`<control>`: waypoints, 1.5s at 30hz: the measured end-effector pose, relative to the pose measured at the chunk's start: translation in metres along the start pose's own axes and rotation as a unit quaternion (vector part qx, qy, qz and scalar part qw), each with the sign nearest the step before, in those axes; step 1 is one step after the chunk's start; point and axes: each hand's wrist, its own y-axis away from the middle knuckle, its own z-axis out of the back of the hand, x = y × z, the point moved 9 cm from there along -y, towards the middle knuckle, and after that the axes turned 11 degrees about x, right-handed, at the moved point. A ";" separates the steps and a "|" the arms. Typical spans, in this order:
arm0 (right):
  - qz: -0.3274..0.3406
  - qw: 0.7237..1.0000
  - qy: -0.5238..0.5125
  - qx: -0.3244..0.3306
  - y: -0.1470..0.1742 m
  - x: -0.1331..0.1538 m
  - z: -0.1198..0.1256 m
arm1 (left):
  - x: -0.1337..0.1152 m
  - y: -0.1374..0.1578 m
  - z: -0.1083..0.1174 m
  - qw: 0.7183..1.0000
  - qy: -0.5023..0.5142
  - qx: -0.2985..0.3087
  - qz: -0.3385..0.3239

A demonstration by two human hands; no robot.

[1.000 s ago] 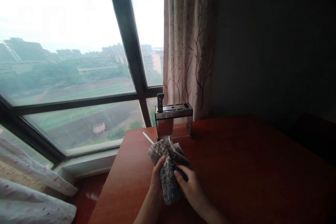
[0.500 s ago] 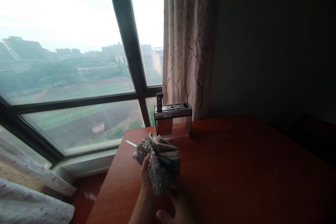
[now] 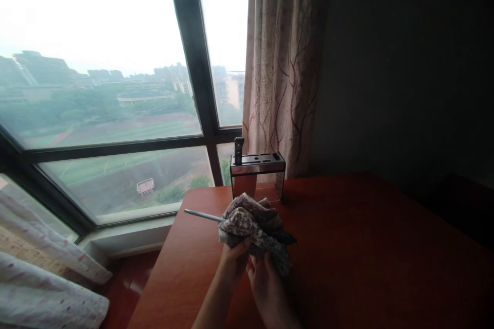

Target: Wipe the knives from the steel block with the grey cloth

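A bunched grey-and-beige towel [image 3: 247, 223] is wrapped around a sharpening steel [image 3: 203, 215], whose thin grey rod sticks out to the left. Its dark handle [image 3: 284, 237] shows at the right side of the towel. My left hand [image 3: 234, 257] is closed on the towel near the rod side, thumb on top. Below and to the right, my right hand [image 3: 264, 277] grips the towel's lower edge, its fingers partly hidden. Both hands are above the table, in front of the knife block [image 3: 258, 168].
The knife block has a slotted top, clear sides and one cleaver [image 3: 239, 151] in its left slot. It stands on the reddish-brown table [image 3: 347, 236] near its far edge. A window [image 3: 116, 149] lies to the left, and a curtain [image 3: 281, 61] hangs behind the block.
The towel and steel have turned and shifted right, so more of the rod shows. My right hand has come up from below and taken hold of the towel.
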 end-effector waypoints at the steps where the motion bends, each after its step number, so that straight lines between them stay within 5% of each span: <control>1: 0.006 1.000 -0.023 -0.007 -0.003 0.000 0.005 | -0.003 0.000 -0.003 1.000 -0.016 0.017 -0.004; 4: 0.020 0.980 -0.192 -0.043 -0.008 -0.002 0.023 | -0.011 0.000 -0.010 0.996 -0.044 0.079 0.005; 9: 0.017 0.817 -0.572 -0.067 -0.011 -0.014 0.046 | -0.018 -0.004 -0.018 0.983 -0.125 0.129 0.025; 12: -0.007 0.777 -0.627 -0.060 -0.014 -0.016 0.062 | -0.020 -0.010 -0.016 0.954 -0.281 0.104 0.010; 17: -0.014 0.776 -0.629 -0.048 -0.026 -0.013 0.088 | -0.007 -0.014 -0.006 0.893 -0.440 0.090 0.037; 27: -0.028 0.799 -0.601 -0.024 -0.039 -0.001 0.083 | -0.005 -0.012 -0.008 0.883 -0.458 0.068 0.070; 33: -0.046 0.778 -0.625 -0.039 -0.035 -0.009 0.083 | -0.004 -0.007 -0.015 0.911 -0.396 0.074 0.088; 40: -0.040 0.770 -0.633 -0.067 -0.031 -0.012 0.086 | 0.000 -0.005 -0.009 0.974 -0.203 0.053 0.084; 45: -0.032 0.782 -0.622 -0.028 -0.030 -0.004 0.081 | 0.021 -0.003 -0.015 0.964 -0.213 0.078 0.138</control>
